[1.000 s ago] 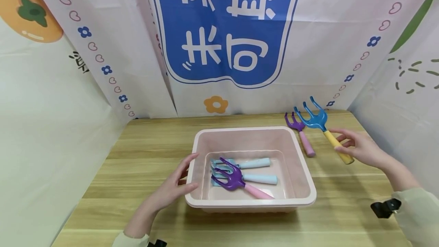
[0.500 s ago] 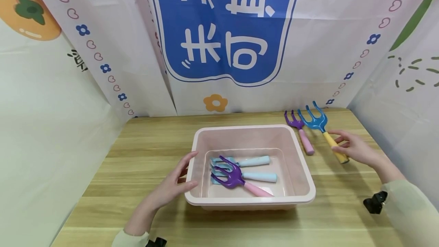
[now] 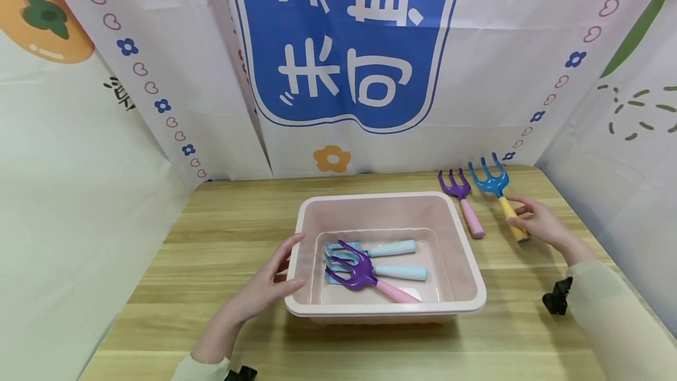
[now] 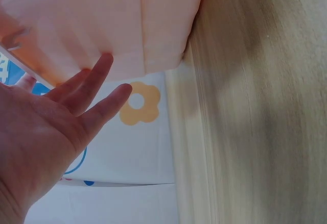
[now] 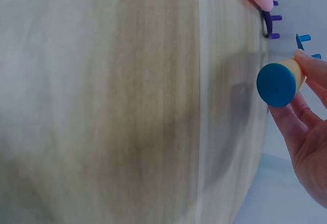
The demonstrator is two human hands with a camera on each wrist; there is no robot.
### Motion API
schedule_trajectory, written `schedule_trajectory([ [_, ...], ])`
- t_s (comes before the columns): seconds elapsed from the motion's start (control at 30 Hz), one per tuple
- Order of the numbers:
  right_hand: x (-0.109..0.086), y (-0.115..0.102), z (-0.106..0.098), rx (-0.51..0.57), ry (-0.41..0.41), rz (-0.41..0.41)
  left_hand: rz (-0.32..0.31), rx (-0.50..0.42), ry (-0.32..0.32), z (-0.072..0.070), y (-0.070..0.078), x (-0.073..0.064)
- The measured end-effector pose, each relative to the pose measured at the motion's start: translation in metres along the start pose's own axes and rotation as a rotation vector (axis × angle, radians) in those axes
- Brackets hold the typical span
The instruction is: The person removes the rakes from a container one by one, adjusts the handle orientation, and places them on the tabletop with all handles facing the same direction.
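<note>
My right hand (image 3: 545, 225) pinches the yellow handle of a small hand rake (image 3: 492, 183) with blue tines. In the right wrist view the handle's blue end cap (image 5: 276, 85) faces the camera, with thumb and fingers around the handle. Just left of it on the table lies a purple hand rake (image 3: 472, 219) with a pink handle. My left hand (image 3: 256, 290) touches the left side of a pale pink bin (image 3: 386, 311). Its fingers lie fairly straight against the bin's outer wall (image 4: 102, 15).
Inside the bin are two light blue hand rakes (image 3: 399, 273) and a purple one (image 3: 361, 274) with a pink handle, lying partly over them. The wooden table (image 3: 222, 216) meets a printed white cloth (image 3: 222, 151) at the back. More cloth hangs at both sides.
My right hand has lowered the blue and yellow rake and shifted it slightly, so that it now lies apart from the purple rake beside it. The left hand and bin have stayed put.
</note>
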State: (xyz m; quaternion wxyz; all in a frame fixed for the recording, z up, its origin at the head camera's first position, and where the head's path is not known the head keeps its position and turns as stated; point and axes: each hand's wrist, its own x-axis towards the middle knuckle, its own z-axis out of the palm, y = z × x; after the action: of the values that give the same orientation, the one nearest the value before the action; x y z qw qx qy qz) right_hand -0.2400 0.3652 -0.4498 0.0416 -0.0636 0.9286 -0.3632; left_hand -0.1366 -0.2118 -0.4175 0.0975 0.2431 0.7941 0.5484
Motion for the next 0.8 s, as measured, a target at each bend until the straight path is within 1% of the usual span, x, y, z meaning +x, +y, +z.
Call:
schedule_trajectory([
  [0.23, 0.011, 0.008, 0.000, -0.030, -0.012, 0.056, 0.001, 0.009, 0.005, 0.000, 0.000, 0.000],
  [0.37, 0.015, 0.014, 0.000, -0.017, -0.043, 0.102, -0.006, 0.010, 0.005, 0.000, 0.001, 0.000],
  [0.47, 0.018, 0.018, 0.001, -0.001, -0.055, 0.120, -0.006, 0.011, 0.006, 0.000, 0.000, 0.000],
  [0.6, 0.022, 0.019, 0.001, -0.008, -0.044, 0.116, -0.003, 0.017, 0.010, 0.000, -0.001, 0.000],
  [0.8, 0.023, 0.016, 0.003, -0.031, -0.021, 0.085, -0.011, 0.029, 0.012, 0.000, -0.001, 0.000],
])
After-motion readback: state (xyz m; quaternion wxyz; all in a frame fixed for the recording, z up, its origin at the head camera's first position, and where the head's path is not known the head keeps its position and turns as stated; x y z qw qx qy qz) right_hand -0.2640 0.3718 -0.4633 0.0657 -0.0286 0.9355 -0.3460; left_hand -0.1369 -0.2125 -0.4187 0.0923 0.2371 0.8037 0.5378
